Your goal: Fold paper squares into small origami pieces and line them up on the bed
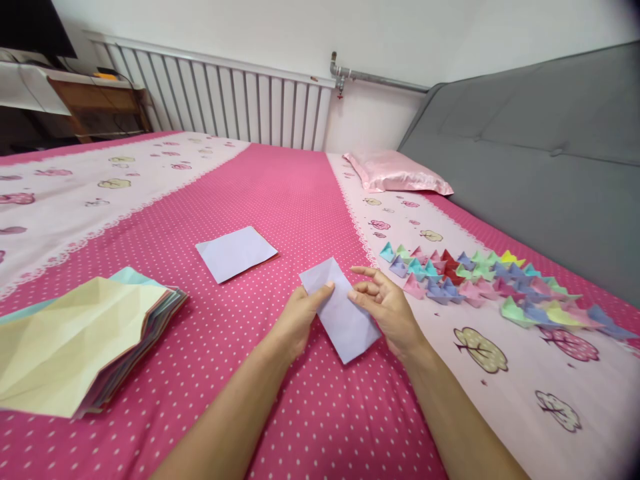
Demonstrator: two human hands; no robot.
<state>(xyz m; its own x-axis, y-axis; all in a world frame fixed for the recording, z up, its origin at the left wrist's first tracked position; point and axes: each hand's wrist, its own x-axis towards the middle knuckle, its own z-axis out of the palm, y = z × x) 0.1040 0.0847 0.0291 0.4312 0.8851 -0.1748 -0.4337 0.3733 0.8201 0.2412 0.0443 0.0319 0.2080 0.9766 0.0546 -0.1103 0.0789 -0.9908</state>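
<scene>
A pale lavender folded paper strip (345, 317) lies on the pink dotted bedsheet (280, 200) between my hands. My left hand (297, 320) pinches the strip's upper left edge with thumb and fingers. My right hand (385, 303) holds the right edge, with its thumb and bent fingers on the paper and the index finger stretched out. Another lavender sheet (235, 252) lies flat a little farther away to the left. A thick stack of creased coloured paper (80, 333), cream sheet on top, sits at the left.
Several small folded paper shapes (480, 280) in many colours lie in rows on the right part of the sheet. A pink pillow (395, 172) rests near the grey padded headboard (540, 153). A white radiator (225, 100) stands behind the bed.
</scene>
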